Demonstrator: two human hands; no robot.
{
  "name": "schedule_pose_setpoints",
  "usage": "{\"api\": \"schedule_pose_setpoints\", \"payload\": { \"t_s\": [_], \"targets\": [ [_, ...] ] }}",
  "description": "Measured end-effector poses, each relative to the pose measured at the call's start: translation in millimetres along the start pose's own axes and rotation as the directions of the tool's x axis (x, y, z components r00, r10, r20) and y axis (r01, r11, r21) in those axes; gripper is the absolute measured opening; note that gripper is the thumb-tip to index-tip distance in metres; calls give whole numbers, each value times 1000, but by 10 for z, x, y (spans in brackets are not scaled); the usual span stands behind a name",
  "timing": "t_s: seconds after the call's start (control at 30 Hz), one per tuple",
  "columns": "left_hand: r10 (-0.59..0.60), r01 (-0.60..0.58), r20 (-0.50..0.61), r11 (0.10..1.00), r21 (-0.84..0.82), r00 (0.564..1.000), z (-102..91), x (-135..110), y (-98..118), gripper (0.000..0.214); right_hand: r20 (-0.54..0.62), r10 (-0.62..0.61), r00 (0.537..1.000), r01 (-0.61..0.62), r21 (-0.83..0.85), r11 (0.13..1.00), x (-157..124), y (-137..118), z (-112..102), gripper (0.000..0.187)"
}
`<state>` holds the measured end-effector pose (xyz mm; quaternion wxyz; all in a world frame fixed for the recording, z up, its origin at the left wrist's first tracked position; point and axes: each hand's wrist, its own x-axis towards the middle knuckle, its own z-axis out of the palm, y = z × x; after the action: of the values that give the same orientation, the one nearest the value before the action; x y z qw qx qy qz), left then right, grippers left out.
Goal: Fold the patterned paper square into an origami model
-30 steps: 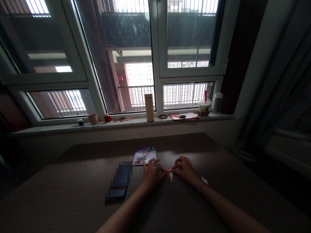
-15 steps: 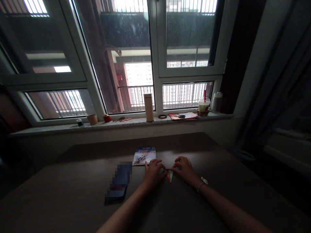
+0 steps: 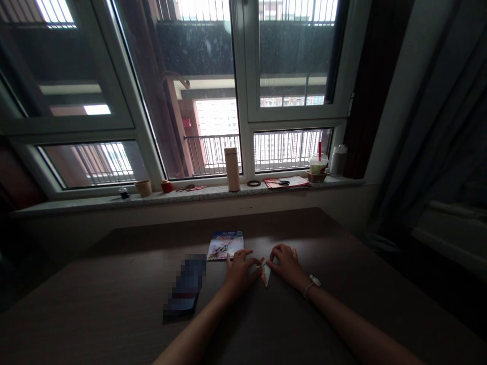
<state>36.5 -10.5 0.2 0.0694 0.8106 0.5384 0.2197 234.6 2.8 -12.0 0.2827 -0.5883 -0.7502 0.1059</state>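
A small piece of folded paper (image 3: 267,276), pale green and white with red patches, lies on the dark brown table (image 3: 125,284) and tapers to a point toward me. My left hand (image 3: 240,274) is closed on its left edge with thumb and index finger. On the other side my right hand (image 3: 287,263) pinches its upper right edge with the fingertips. A red-tinged flap stands at the far end between both hands. Just beyond my left hand is a colourful printed booklet (image 3: 224,244).
Left of my left forearm lies a dark, pixelated flat object (image 3: 186,286). The windowsill (image 3: 190,195) behind the table holds a tall beige flask (image 3: 232,170), a paper cup (image 3: 143,188), a red spool-like item (image 3: 166,186), scissors (image 3: 283,182) on papers and a drink cup (image 3: 318,165).
The far end of the folded paper now shows a raised flap with pale and red parts. My right hand has shifted slightly left; my left hand has barely moved.
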Motion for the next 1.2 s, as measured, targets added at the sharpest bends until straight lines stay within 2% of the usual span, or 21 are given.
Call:
{"api": "schedule_pose_setpoints", "payload": {
  "t_s": [0.3, 0.5, 0.73, 1.2],
  "targets": [
    [-8, 10, -28, 998, 68, 1000, 11, -20, 12, 17, 60, -109, 992, 109, 7, 994, -59, -30, -88, 19],
    [-27, 30, -34, 994, 101, 999, 27, -31, 15, 22, 96, -73, 993, 71, 16, 997, -92, 6, -145, 23],
    [-35, 38, -40, 997, 68, 999, 43, -19, -1, 23, 124, -53, 991, 52, 8, 999, -85, 5, -149, 28],
    [-98, 98, -11, 995, -16, 995, -45, 7, 13, 20, 111, -53, 992, 49, 38, 998, -69, 54, -92, 26]
  ]
}}
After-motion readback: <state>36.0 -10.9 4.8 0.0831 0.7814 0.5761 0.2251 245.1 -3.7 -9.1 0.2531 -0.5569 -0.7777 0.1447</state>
